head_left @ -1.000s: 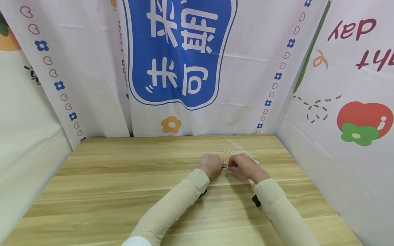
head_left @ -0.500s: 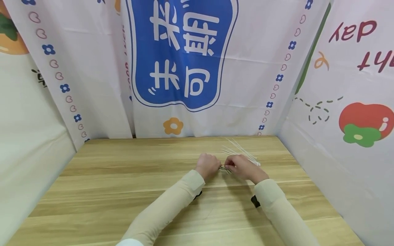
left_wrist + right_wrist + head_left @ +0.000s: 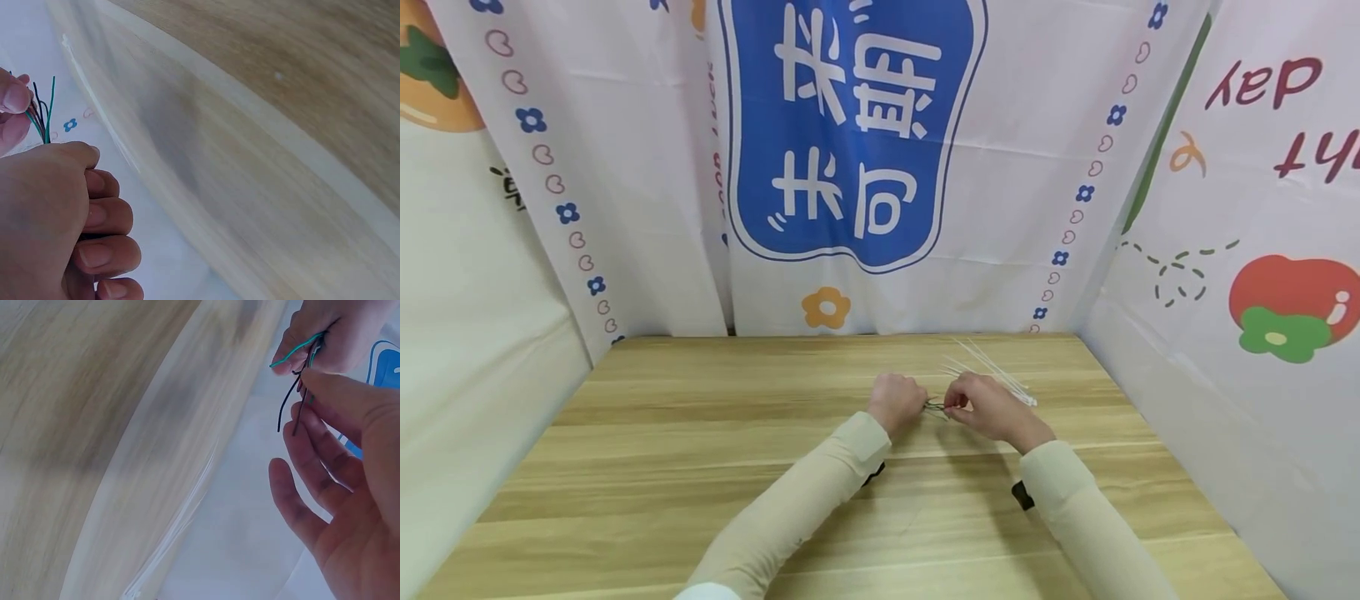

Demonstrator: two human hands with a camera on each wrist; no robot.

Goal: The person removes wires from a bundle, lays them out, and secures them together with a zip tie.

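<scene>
Head view: left hand (image 3: pixel 897 400) curls its grip round coloured wires (image 3: pixel 47 125), right hand (image 3: pixel 988 407) pinches some by thumb and fingers, white strips (image 3: pixel 1017 390) nearby on desk (image 3: pixel 700 433).

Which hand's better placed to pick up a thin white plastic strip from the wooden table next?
Probably the right hand: the thin white plastic strips lie just beyond it; the left hand is farther off, gripping thin green and black wires. The right would need to release the wires it pinches.
</scene>
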